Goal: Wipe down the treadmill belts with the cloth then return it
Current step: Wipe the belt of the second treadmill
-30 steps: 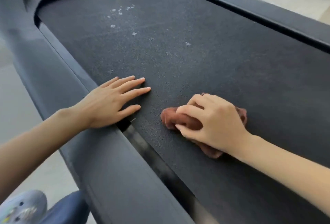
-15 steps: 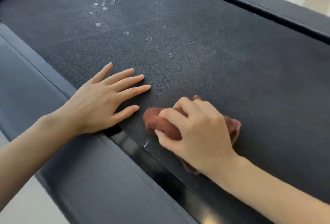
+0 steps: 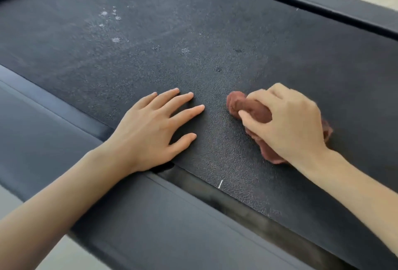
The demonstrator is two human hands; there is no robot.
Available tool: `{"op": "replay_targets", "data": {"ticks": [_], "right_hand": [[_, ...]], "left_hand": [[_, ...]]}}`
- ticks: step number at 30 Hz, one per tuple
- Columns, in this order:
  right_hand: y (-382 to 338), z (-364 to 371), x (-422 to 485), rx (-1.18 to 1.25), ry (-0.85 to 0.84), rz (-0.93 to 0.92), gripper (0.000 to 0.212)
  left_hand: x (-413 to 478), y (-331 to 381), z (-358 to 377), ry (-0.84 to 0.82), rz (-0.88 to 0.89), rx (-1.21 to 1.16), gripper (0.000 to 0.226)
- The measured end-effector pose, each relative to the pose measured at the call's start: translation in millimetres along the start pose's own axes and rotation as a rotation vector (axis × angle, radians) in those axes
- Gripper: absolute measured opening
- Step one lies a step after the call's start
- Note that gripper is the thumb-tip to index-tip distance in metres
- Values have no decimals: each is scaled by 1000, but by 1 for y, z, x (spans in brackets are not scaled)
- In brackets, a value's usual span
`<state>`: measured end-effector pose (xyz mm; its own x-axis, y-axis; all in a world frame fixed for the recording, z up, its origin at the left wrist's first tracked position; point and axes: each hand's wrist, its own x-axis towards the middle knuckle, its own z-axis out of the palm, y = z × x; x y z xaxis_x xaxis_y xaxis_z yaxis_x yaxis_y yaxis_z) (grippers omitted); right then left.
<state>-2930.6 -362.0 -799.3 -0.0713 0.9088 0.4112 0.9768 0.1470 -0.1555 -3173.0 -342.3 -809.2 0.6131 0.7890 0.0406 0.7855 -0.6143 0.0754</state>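
belt [image 3: 215,22] open ahead (spotted), left hand [image 3: 150,127] — obstacle

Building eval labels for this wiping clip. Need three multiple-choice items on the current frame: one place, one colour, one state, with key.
1. Where are the whitish spots on the black textured treadmill belt?
A) beyond the flat left hand
B) at the belt's near edge
C) none visible

2. What colour is the crumpled cloth?
A) blue
B) white
C) reddish-brown

3. What is the right hand doing?
A) lying flat, empty
B) gripping the cloth against the belt
C) raised off the belt

Key: 1 A, spots lie past the left fingertips; 2 C, reddish-brown fabric shows between the fingers; 3 B, fingers curl round the cloth.
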Motion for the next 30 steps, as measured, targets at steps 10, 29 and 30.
{"op": "replay_targets", "data": {"ticks": [10,29,30], "right_hand": [[-6,-10,-10,-26,-43,-12,27],[-99,-14,-31,107,-246,-120,24],[-104,-11,-23,110,-242,-106,25]], "left_hand": [[1,-24,-1,33,68,20,61],[-50,-142,-10,78,-236,-125,80],[-50,-143,-11,74,-237,-138,80]]}}
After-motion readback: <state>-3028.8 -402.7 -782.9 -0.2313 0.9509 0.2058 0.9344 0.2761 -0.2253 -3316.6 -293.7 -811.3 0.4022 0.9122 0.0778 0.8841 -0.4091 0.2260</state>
